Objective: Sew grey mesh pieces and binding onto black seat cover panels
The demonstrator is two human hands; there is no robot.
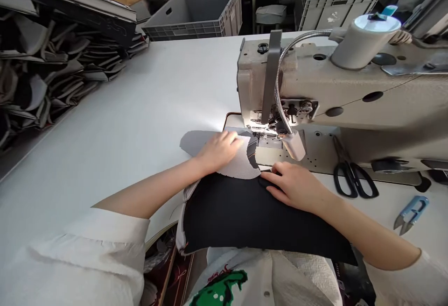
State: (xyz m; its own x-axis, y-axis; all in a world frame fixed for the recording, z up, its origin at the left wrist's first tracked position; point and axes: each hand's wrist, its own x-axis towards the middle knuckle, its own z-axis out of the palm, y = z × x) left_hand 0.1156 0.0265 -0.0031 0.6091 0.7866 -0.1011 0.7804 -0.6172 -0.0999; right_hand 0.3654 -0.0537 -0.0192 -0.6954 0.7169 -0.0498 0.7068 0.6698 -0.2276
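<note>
We are steadying grey fabric (196, 141) by the needle (258, 134) with the left hand (220, 151), open and flat. The right hand (297, 185), fingers together, is flattening black fabric (238, 215).

Bright lamp (293, 145) glare, warped edges

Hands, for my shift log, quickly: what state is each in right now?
Left hand: open, flat on the grey fabric piece.
Right hand: open, pressing on the black fabric.

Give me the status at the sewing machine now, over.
Left hand flat on grey mesh piece. Right hand pressing black fabric. Mesh edge at the presser foot. Scissors and snips apart, to the right.
</note>
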